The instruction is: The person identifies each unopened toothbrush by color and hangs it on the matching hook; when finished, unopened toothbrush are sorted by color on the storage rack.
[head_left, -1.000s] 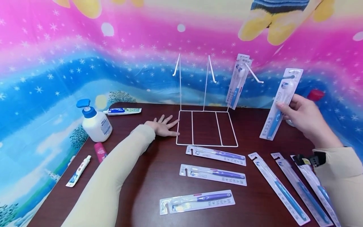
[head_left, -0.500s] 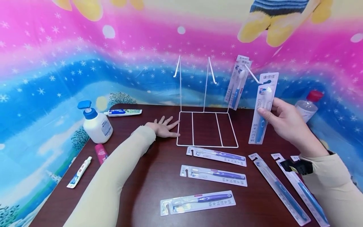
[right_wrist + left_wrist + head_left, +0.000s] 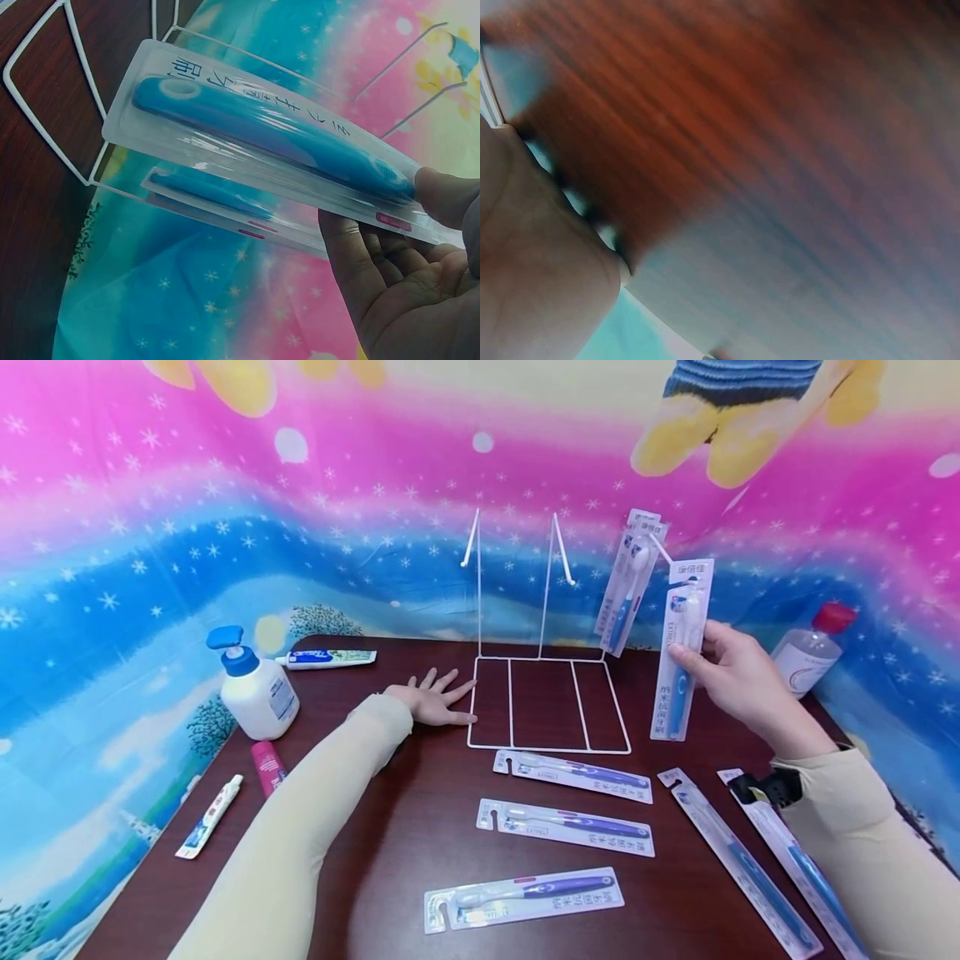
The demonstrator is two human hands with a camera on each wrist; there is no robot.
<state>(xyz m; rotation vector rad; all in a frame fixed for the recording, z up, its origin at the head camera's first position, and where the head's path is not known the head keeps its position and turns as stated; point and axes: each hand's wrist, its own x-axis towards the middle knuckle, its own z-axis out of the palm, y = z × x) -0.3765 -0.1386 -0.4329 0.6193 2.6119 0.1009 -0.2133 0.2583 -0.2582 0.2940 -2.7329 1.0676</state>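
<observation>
My right hand (image 3: 738, 672) pinches a packaged blue toothbrush (image 3: 678, 652) between thumb and fingers, its pack held upright. The notched top of that pack overlaps the tip of the right hook on the white wire rack (image 3: 551, 750). Two packaged toothbrushes (image 3: 632, 585) hang from the same hook, farther back. In the right wrist view the blue handle (image 3: 262, 135) shows close up under clear plastic, the hanging packs (image 3: 217, 202) behind it. Fingers spread, my left hand (image 3: 435, 700) rests flat on the table, fingertips at the rack base's left side.
Three purple toothbrush packs (image 3: 562, 827) lie before the rack, and blue ones (image 3: 738, 860) lie at the right. A pump bottle (image 3: 258, 693), toothpaste tubes (image 3: 330, 657) and a pink tube (image 3: 267, 767) are on the left. A red-capped bottle (image 3: 810, 652) stands behind my right hand.
My right hand has carried the blue toothbrush pack leftward to the right hook's tip, uncovering the red-capped bottle. My left hand has stayed in place.
</observation>
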